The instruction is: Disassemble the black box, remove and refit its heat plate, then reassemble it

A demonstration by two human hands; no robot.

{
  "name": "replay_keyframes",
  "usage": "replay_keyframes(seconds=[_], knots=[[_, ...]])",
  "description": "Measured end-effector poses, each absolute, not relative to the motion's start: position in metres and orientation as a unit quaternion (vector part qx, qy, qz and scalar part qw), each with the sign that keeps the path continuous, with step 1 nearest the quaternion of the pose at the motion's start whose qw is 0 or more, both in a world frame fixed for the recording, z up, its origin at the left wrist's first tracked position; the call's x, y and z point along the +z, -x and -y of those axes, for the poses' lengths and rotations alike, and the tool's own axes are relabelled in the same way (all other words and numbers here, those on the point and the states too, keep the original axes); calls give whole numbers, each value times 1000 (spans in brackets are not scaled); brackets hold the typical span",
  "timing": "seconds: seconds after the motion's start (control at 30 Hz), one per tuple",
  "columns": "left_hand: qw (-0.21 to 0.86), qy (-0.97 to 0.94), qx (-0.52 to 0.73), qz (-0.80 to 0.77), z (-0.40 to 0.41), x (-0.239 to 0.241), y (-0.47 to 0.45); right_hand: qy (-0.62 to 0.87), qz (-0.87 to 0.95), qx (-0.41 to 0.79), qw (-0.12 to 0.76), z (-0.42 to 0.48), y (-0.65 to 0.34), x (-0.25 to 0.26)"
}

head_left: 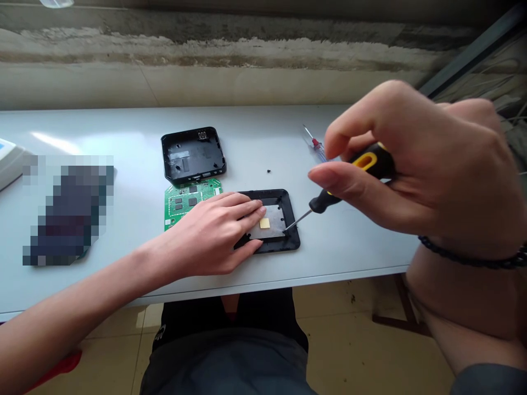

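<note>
My right hand [415, 159] is closed round a screwdriver [366, 162] with a black and yellow handle. Its thin shaft slants down to the left, and the tip is at the right edge of a metal plate [274, 215] inside a black plastic housing [292, 236]. A small yellowish square pad [264, 223] sits on that plate. Flat across the housing's left part lies my left hand [222, 230], fingers stretched out and thumb apart near the front rim. Partly under this hand and forearm is a green circuit board [192, 200].
Behind the board rests an open black case shell [193, 156]. A second screwdriver [315, 144] with a red collar lies beyond my right hand. One tiny dark piece, perhaps a screw [269, 171], is on the white table [135, 219]. A blurred-out dark object [68, 216] lies left.
</note>
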State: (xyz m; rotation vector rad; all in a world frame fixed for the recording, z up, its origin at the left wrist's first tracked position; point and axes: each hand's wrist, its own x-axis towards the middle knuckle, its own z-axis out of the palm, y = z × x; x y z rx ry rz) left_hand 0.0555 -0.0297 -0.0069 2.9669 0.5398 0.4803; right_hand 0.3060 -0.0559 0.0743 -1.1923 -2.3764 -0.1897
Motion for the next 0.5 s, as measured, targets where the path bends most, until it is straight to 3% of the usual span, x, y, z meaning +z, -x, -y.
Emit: replay_keyframes(seconds=[0.33,0.4,0.5], knots=[[42,-971,148,-184,31,-6,-55,369,895,131,215,53,-303,89],[40,-971,149,-184,31,-7,-56,354,901,110,227,54,-304,83],[37,-971,147,-187,31,-7,-56,368,896,-14,248,55,-307,74]])
